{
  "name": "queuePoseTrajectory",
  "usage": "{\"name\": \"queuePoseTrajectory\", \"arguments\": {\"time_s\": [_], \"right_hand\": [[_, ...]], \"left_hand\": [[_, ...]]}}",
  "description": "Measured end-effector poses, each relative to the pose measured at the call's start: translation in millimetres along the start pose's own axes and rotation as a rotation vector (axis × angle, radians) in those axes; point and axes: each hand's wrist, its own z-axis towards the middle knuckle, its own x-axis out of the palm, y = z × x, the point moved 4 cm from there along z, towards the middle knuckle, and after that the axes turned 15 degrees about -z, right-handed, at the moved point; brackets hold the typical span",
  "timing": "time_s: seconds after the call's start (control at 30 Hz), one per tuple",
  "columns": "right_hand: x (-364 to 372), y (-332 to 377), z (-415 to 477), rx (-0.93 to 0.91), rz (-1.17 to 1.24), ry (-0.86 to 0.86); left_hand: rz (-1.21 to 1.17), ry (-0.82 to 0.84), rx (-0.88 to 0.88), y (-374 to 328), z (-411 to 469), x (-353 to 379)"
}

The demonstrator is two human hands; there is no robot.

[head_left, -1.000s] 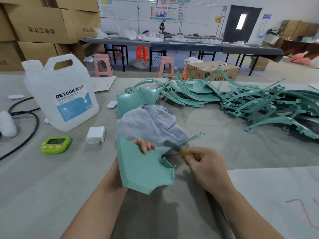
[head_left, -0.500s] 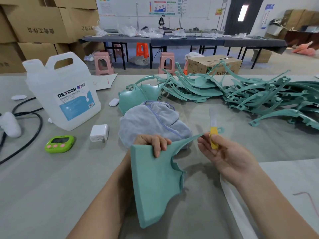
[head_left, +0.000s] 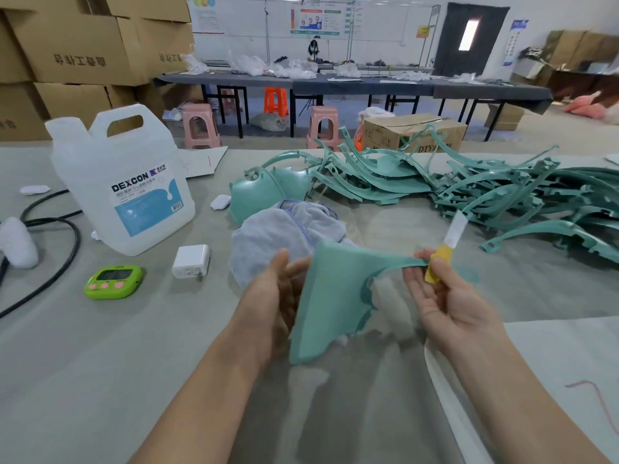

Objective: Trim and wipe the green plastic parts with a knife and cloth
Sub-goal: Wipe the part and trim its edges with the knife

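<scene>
Your left grip [head_left: 278,296] has slackened — fingers straight against the green part [head_left: 335,296], now upright over the near counter [head_left: 134,363], before the cloth [head_left: 284,229]; your right grip [head_left: 445,296] pinches the knife [head_left: 446,248] at the part's strap tip.

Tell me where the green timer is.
In the head view, the green timer lies at the left of the table, left of the white charger and in front of the big jug.

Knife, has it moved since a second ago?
Yes. The knife in the right hand was cutting at the part just in front of the cloth. Now it is off the part, right of the cloth, blade pointing up.
</scene>
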Motion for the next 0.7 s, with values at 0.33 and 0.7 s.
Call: {"name": "queuePoseTrajectory", "arguments": {"time_s": [0.33, 0.7], "right_hand": [[1, 4, -2, -0.154, -0.251, -0.103], [32, -14, -40, -0.381, -0.859, 0.36]], "left_hand": [[0.809, -0.263, 0.63, 0, -38, 18], [1.027, -0.267, 0.8, 3, -35, 12]]}}
